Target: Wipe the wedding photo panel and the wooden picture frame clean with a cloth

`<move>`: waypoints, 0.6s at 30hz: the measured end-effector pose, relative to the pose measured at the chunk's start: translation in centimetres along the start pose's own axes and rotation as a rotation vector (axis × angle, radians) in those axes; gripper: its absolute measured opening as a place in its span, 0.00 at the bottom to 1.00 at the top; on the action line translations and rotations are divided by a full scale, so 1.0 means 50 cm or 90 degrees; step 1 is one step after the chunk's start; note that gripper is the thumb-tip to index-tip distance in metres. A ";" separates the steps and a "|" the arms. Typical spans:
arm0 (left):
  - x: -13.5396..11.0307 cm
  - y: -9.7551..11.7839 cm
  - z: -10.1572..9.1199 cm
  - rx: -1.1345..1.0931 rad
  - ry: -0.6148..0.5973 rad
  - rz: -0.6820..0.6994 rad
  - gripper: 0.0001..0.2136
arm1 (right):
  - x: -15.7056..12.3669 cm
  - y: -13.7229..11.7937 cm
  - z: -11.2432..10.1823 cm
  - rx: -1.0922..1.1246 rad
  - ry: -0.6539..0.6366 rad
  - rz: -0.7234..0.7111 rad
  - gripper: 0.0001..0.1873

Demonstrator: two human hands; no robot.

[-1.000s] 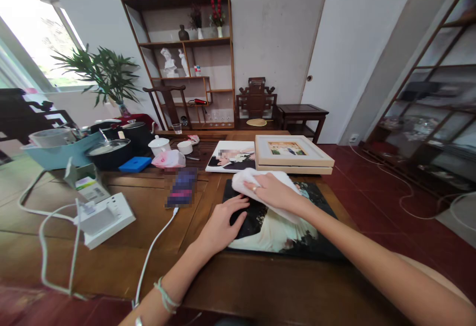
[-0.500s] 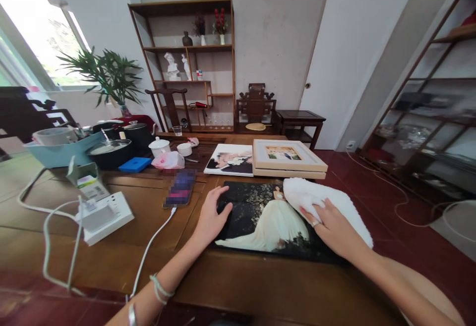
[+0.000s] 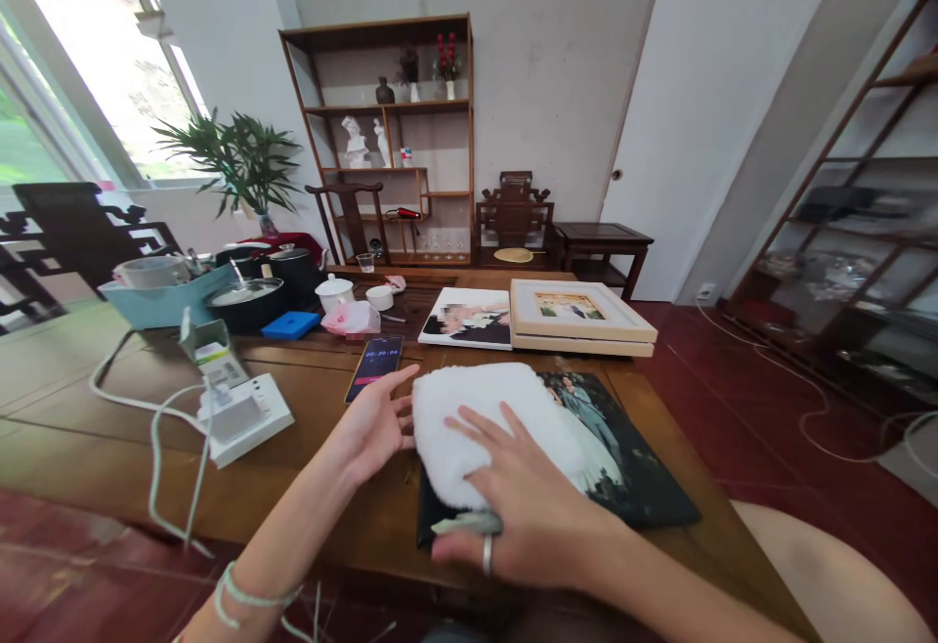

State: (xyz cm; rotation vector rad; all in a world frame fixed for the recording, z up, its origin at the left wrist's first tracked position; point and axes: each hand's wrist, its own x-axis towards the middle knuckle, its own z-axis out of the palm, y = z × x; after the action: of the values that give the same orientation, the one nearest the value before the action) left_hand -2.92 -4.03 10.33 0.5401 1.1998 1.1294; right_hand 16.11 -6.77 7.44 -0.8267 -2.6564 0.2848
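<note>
A folded white fluffy cloth [image 3: 484, 389] covers the left part of a dark photo panel [image 3: 649, 477] on the wooden table. My right hand [image 3: 532, 501] lies across the cloth with its fingers spread and pressed on it, the thumb apart near the panel's front edge. A ring sits on this hand. My left hand [image 3: 370, 433] is open, palm turned sideways, with its fingertips at the cloth's left edge. Figures and part of a pale dress show on the panel's uncovered right side. Just behind my left hand lies a phone [image 3: 373, 364] with a timer on its screen.
Behind the panel are a white-edged photo print [image 3: 467, 321] and stacked wooden picture frames [image 3: 622, 330]. Left stand a white box with a charger [image 3: 253, 418], cables, a blue box [image 3: 291, 324], a pot [image 3: 245, 301] and a light-blue bin [image 3: 150, 306]. A lidded white cup [image 3: 333, 291] stands farther back.
The cloth and my right hand have moved left across the panel, and the right fingers are now spread. My left hand has come off the panel's left side. The view has shifted slightly left.
</note>
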 end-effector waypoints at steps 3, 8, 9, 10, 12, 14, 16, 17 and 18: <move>-0.020 0.006 -0.005 -0.011 -0.007 0.021 0.17 | -0.029 -0.027 0.017 -0.071 0.000 -0.063 0.23; -0.066 0.007 0.008 -0.031 -0.049 0.056 0.18 | -0.062 -0.019 0.053 -0.200 0.179 -0.069 0.20; -0.076 0.006 0.013 -0.040 -0.056 0.069 0.18 | -0.065 -0.016 0.052 -0.206 0.209 -0.073 0.23; -0.085 0.005 0.017 -0.052 -0.062 0.083 0.17 | -0.068 -0.014 0.049 -0.207 0.232 -0.080 0.26; -0.102 0.002 0.023 -0.076 -0.073 0.114 0.16 | -0.075 -0.009 0.034 -0.202 0.261 -0.101 0.30; -0.113 -0.002 0.026 -0.108 -0.092 0.152 0.16 | -0.082 -0.003 0.016 -0.181 0.285 -0.114 0.32; -0.116 -0.011 0.029 -0.147 -0.123 0.195 0.16 | -0.093 0.006 -0.004 -0.130 0.319 -0.100 0.32; -0.114 -0.018 0.032 -0.164 -0.142 0.212 0.17 | -0.099 0.012 -0.013 -0.095 0.347 -0.079 0.32; -0.110 -0.028 0.035 -0.172 -0.160 0.222 0.17 | -0.105 0.018 -0.023 -0.065 0.379 -0.049 0.30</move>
State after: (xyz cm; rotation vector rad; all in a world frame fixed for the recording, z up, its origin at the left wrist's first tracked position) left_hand -0.51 -9.11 12.17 0.6762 0.7364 1.4459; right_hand 21.04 -9.00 6.85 -0.7006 -2.1445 -0.1080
